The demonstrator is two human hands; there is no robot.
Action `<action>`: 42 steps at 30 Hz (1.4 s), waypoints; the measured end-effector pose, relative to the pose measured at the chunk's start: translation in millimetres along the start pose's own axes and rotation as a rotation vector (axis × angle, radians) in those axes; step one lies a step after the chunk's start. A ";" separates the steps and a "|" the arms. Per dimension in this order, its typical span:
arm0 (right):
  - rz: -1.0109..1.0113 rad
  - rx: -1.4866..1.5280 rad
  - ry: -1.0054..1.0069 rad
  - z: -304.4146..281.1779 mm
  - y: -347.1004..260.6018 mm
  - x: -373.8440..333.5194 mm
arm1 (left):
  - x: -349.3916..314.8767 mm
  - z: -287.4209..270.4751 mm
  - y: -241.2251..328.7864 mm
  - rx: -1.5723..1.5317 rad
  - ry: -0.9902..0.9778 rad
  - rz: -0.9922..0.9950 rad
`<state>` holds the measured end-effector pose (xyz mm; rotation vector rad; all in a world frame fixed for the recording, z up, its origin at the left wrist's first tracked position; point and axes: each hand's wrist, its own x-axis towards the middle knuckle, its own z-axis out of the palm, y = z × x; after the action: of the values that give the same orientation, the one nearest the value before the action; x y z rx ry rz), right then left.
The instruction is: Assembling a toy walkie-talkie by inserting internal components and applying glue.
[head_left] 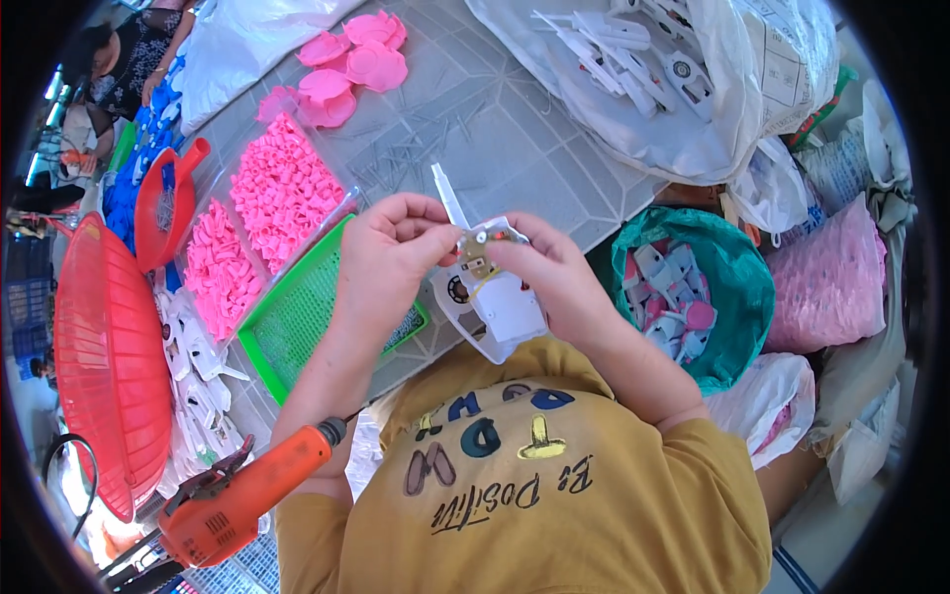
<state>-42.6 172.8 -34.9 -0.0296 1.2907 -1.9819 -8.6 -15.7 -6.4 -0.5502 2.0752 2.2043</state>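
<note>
A white plastic housing (pixel 510 309) with a small brownish board or plate (pixel 477 259) on it is held in front of my chest. Around its right side my right hand (pixel 556 275) is closed, thumb on top near the plate. The fingers of my left hand (pixel 404 238) are pinched together at the plate's left edge; whatever is between them is too small to make out. From the housing's upper end a narrow white piece (pixel 450 195) sticks out. A dark round part (pixel 457 289) shows at its left side.
Left of my hands lie a green tray (pixel 297 322) and pink small parts (pixel 287 183). An orange power tool (pixel 247 490) is by my left forearm. To the right stands a teal-lined container (pixel 737 297). Thin metal pins (pixel 416 148) and pink discs (pixel 376 64) lie ahead.
</note>
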 end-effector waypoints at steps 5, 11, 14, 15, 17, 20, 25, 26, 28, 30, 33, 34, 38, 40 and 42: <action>0.007 0.126 0.043 -5.0 12.4 -7.3 | 0.5 4.5 2.2 0.184 -0.031 0.150; 0.053 0.304 0.015 -13.0 -1.3 -8.4 | 62.5 -46.2 13.7 0.804 0.373 0.533; 0.178 0.480 -0.243 -23.1 3.3 -5.4 | 93.6 -69.4 12.7 1.238 0.385 0.739; 0.198 0.533 -0.148 -16.5 2.0 -6.0 | 99.7 -68.9 14.2 1.408 0.349 0.631; 0.211 0.604 -0.199 -19.9 6.6 -0.2 | 111.9 -67.4 14.4 1.577 0.307 0.522; 0.206 0.636 -0.221 -20.1 5.4 4.6 | 126.9 -61.5 10.7 1.593 0.213 0.338; 0.139 0.579 -0.217 -14.4 0.7 6.3 | 133.2 -55.7 7.4 1.639 0.255 0.265; 0.135 0.576 -0.235 -16.8 4.1 9.4 | 133.0 -56.1 7.4 1.640 0.256 0.265; 0.130 0.575 -0.254 -20.2 4.8 13.2 | 132.1 -55.5 8.8 1.588 0.290 0.256; 0.156 0.660 -0.334 -23.3 4.0 14.3 | 127.2 -57.9 18.3 1.480 0.248 0.272; 0.111 0.521 -0.254 -20.1 -2.7 11.3 | 103.9 -61.4 33.0 1.160 0.163 0.310; 0.110 0.525 -0.250 -21.6 -3.9 12.9 | 95.9 -60.4 36.4 0.946 0.106 0.338; 0.129 0.372 -0.156 -14.7 -18.6 14.3 | 41.2 -43.3 48.6 0.644 -0.188 0.165; 0.139 0.383 -0.105 -10.2 -19.9 16.2 | 27.6 -34.3 46.6 0.581 -0.326 0.167; 0.164 0.384 -0.111 -9.9 -13.4 20.1 | 17.9 -27.9 47.7 0.586 -0.360 0.181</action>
<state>-68.6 171.2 -36.3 0.1449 0.8004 -2.0218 -33.1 -50.7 32.9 0.0798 2.4530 1.4818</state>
